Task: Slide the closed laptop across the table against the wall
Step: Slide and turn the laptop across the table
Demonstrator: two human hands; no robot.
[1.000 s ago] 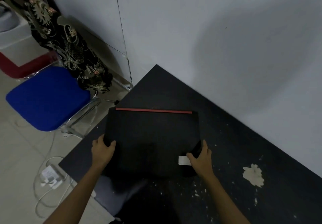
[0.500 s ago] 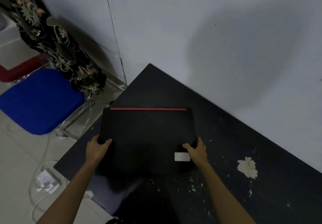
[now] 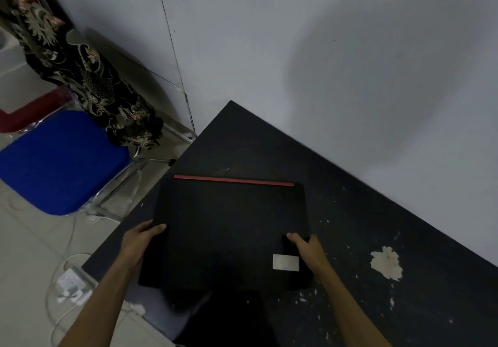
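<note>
A closed black laptop (image 3: 229, 228) with a red strip along its far edge and a silver sticker near its right front corner lies flat on the black table (image 3: 377, 238). My left hand (image 3: 137, 244) grips its left edge, thumb on the lid. My right hand (image 3: 307, 252) grips its right edge near the sticker, thumb on top. The laptop's left edge overhangs the table's left edge. A strip of bare table separates its far edge from the pale grey wall (image 3: 323, 77).
The tabletop is chipped, with a large pale patch (image 3: 386, 263) at the right. Left of the table stands a blue-seated chair (image 3: 62, 163) with patterned fabric (image 3: 89, 82) draped over it. A white charger and cables (image 3: 71, 284) lie on the tiled floor.
Both hands keep their hold on the laptop's side edges; my right thumb has shifted slightly further up the lid. Laptop and table sit a little lower in the view as the camera moved.
</note>
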